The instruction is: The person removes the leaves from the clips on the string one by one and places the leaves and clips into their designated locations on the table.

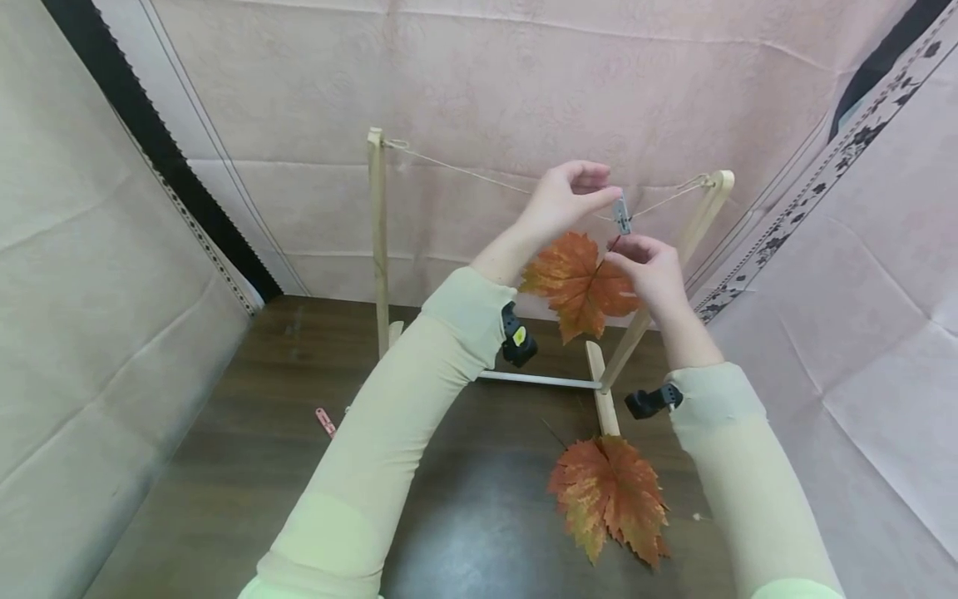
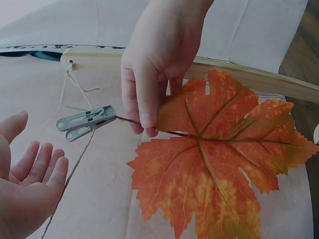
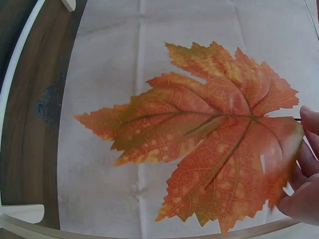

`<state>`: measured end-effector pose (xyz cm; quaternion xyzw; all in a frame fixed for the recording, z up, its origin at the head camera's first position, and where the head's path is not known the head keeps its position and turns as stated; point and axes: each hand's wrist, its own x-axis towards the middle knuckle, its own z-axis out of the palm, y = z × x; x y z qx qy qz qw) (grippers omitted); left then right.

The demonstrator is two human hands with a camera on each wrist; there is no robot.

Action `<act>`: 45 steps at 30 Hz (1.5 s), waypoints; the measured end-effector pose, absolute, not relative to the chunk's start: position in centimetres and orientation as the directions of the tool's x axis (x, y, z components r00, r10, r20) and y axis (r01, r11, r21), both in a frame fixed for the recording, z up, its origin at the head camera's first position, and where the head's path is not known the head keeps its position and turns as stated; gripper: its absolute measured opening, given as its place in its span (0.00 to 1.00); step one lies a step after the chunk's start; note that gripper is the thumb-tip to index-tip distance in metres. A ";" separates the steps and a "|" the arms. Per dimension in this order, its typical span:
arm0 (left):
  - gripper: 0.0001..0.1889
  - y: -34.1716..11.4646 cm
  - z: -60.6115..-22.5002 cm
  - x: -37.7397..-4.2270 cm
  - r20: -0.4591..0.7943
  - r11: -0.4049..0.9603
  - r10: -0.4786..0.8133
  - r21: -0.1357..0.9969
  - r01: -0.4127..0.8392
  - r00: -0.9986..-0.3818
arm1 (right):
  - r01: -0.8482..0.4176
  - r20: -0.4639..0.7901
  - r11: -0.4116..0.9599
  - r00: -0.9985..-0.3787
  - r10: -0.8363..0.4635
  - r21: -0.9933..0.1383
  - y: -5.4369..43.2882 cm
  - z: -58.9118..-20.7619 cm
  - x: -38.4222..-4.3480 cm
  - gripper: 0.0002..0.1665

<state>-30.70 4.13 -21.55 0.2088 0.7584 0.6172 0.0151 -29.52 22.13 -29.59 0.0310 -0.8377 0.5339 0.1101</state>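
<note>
My right hand (image 1: 647,266) pinches the thin stem of an orange artificial maple leaf (image 2: 214,144) between thumb and fingers. A grey clothespin (image 2: 87,122) sits on the twine (image 2: 75,167), with the stem's end at its jaws. Beside the clothespin my left hand (image 2: 32,184) has its fingers loosely spread, apart from it in the left wrist view. The held leaf (image 3: 224,129) spreads out from the right hand's fingertips in the right wrist view.
The twine hangs between two wooden posts, left (image 1: 378,241) and right (image 1: 699,220), joined low down by a white rod (image 1: 539,379). On the dark floor (image 1: 314,499) lie a second orange leaf (image 1: 609,499) and a pink clothespin (image 1: 325,423). Pale cloth walls surround the frame.
</note>
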 end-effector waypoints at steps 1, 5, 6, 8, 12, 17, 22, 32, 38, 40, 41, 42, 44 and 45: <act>0.24 4.3 -21.5 -30.7 0.231 0.157 0.340 0.942 0.297 -0.912 | -0.167 0.216 0.426 -0.974 0.067 -0.889 22.1 -29.6 -29.5 0.16; 0.27 4.9 -21.5 -30.8 0.214 0.182 0.353 0.939 0.291 -0.911 | -0.171 0.219 0.411 -0.973 0.071 -0.895 22.1 -29.7 -29.7 0.09; 0.27 5.0 -21.5 -30.9 0.204 0.192 0.357 0.939 0.285 -0.912 | -0.169 0.216 0.406 -0.974 0.071 -0.898 22.1 -29.8 -29.7 0.08; 0.29 5.2 -21.5 -31.0 0.189 0.223 0.367 0.933 0.284 -0.911 | -0.170 0.215 0.406 -0.974 0.069 -0.898 22.0 -29.9 -29.8 0.06; 0.30 5.6 -21.5 -31.1 0.166 0.275 0.386 0.918 0.285 -0.907 | -0.201 0.247 0.422 -0.967 0.058 -0.884 21.9 -29.9 -29.7 0.03; 0.29 6.0 -21.5 -31.2 0.173 0.299 0.392 0.905 0.303 -0.903 | -0.245 0.288 0.446 -0.957 0.029 -0.861 22.1 -29.7 -29.5 0.05; 0.25 6.1 -21.6 -31.1 0.178 0.276 0.390 0.913 0.299 -0.903 | -0.266 0.294 0.450 -0.956 -0.007 -0.852 22.2 -29.6 -29.4 0.12; 0.20 5.8 -22.1 -31.1 0.235 0.253 0.345 0.909 0.331 -0.909 | -0.276 0.289 0.409 -0.957 -0.032 -0.870 22.5 -29.4 -29.2 0.05; 0.17 5.7 -22.4 -31.0 0.269 0.241 0.333 0.902 0.358 -0.904 | -0.276 0.295 0.425 -0.955 -0.021 -0.862 22.6 -29.4 -29.1 0.05; 0.16 5.7 -22.6 -31.0 0.281 0.233 0.322 0.902 0.364 -0.904 | -0.275 0.295 0.431 -0.955 -0.022 -0.859 22.6 -29.4 -29.1 0.05; 0.16 5.6 -22.6 -31.0 0.288 0.229 0.314 0.902 0.366 -0.905 | -0.272 0.292 0.432 -0.956 -0.020 -0.860 22.7 -29.4 -29.1 0.06; 0.16 5.6 -22.7 -31.0 0.293 0.222 0.304 0.904 0.366 -0.907 | -0.269 0.290 0.435 -0.957 -0.019 -0.859 22.7 -29.4 -29.1 0.06; 0.15 5.5 -22.8 -31.0 0.307 0.214 0.281 0.904 0.371 -0.909 | -0.257 0.280 0.442 -0.960 -0.015 -0.859 22.7 -29.3 -29.0 0.07; 0.15 5.4 -22.9 -31.1 0.316 0.209 0.270 0.903 0.376 -0.909 | -0.251 0.274 0.447 -0.962 -0.012 -0.859 22.7 -29.3 -29.0 0.07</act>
